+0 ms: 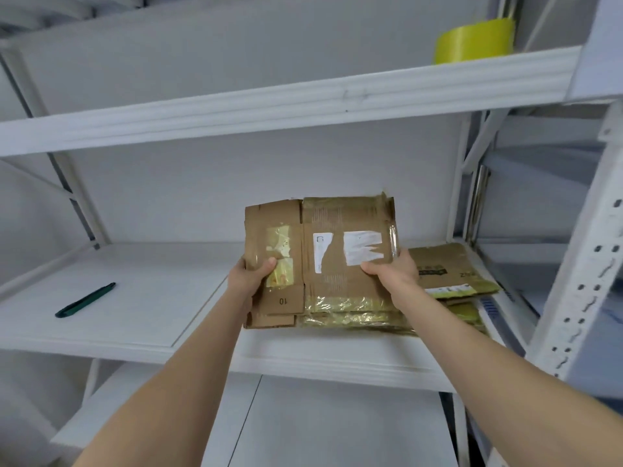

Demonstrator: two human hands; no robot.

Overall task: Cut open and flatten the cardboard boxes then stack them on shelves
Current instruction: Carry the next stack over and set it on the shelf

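Observation:
A flattened brown cardboard box with torn white labels and yellowish tape is held tilted up above the middle shelf. My left hand grips its left edge, thumb on the front face. My right hand grips its right edge the same way. Behind and to the right, a stack of flattened boxes lies on the same shelf, partly hidden by the held box.
A dark green utility knife lies on the left part of the middle shelf. A yellow-green tape roll stands on the upper shelf at the right. A white perforated upright stands at the right, and a lower shelf lies below.

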